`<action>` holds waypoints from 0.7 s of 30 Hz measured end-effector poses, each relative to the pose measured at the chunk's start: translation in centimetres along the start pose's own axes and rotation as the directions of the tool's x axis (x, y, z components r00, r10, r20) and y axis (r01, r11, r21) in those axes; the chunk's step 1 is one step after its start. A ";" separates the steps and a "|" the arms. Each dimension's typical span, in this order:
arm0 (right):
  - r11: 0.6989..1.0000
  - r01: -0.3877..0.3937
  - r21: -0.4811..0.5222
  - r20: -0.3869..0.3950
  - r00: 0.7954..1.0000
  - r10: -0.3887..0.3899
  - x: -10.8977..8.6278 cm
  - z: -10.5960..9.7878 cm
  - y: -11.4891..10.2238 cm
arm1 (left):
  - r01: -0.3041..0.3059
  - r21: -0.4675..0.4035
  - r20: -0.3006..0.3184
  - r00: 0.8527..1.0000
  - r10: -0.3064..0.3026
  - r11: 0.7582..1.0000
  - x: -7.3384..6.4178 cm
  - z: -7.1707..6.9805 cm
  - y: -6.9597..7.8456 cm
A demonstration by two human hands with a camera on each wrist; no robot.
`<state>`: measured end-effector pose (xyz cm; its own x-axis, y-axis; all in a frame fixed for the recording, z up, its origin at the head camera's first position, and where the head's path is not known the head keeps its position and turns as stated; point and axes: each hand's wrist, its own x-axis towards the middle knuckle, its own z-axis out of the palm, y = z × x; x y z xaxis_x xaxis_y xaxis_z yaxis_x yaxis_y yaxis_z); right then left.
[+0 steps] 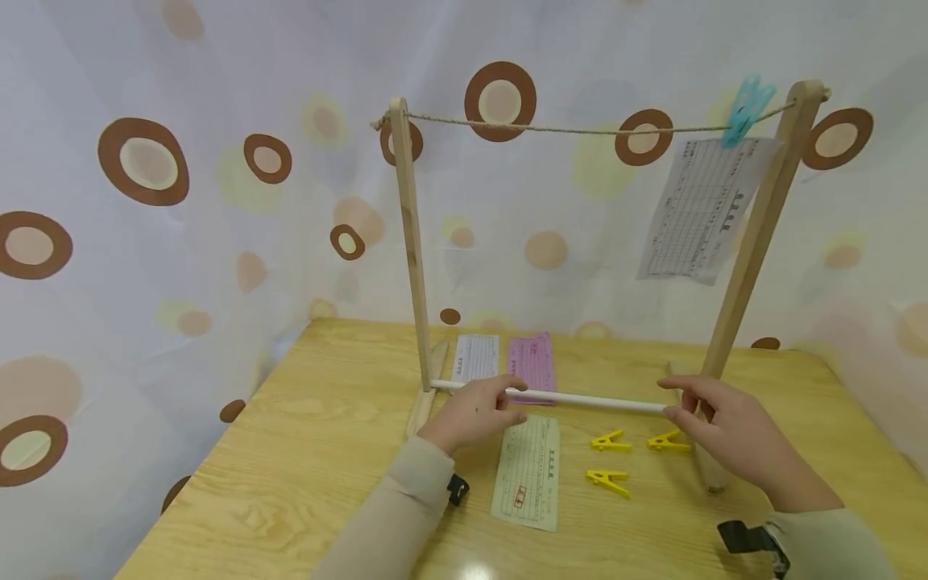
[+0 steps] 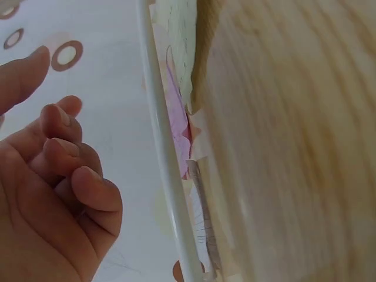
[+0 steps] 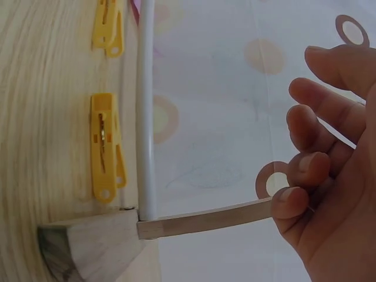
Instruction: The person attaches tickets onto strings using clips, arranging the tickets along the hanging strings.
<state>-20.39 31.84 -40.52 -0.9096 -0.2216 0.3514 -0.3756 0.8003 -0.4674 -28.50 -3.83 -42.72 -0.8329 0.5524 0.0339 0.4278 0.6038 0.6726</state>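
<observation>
My left hand point(image 1: 478, 411) hovers near the white crossbar point(image 1: 580, 399) of a wooden stand, its fingers loosely curled and holding nothing. The right hand point(image 1: 732, 427) is raised beside the stand's right post point(image 1: 754, 242), also with nothing in its relaxed fingers. Below and between the hands lie a pale green printed slip point(image 1: 529, 475) and three yellow clothespins point(image 1: 607, 481). Behind the crossbar are a white slip point(image 1: 476, 357) and a pink slip point(image 1: 532, 366). From the string point(image 1: 551, 127) hangs a printed sheet point(image 1: 699, 209), clipped by a blue clothespin point(image 1: 748, 111) near the right post.
The left post point(image 1: 411, 242) rises from a wooden foot on the table point(image 1: 275, 467). A patterned cloth point(image 1: 290, 201) hangs behind and around the table. Black straps point(image 1: 747, 538) circle the wrists over beige sleeves point(image 1: 391, 515).
</observation>
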 end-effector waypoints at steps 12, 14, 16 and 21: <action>0.994 -0.102 -0.041 0.150 0.983 0.107 0.1 0.2 1.2 | 0.082 0.004 0.137 0.987 -0.081 0.997 0.1 -0.3 -0.8; 0.991 -0.131 -0.031 0.179 0.975 0.134 0.0 0.4 1.5 | 0.096 0.002 0.148 0.984 -0.095 0.995 0.1 -0.2 -0.8; 0.988 -0.147 -0.036 0.203 0.967 0.152 -0.1 0.7 2.0 | 0.104 0.003 0.154 0.983 -0.103 0.995 0.0 -0.1 -0.9; 0.983 -0.173 -0.054 0.251 0.951 0.181 -0.2 1.1 2.9 | 0.119 0.005 0.160 0.980 -0.118 0.993 0.1 0.3 -1.2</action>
<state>-21.47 33.57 -42.83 -0.9775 -0.2057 0.0464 -0.2026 0.8555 -0.4766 -29.03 -4.36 -43.75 -0.8106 0.5619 -0.1647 0.3273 0.6680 0.6683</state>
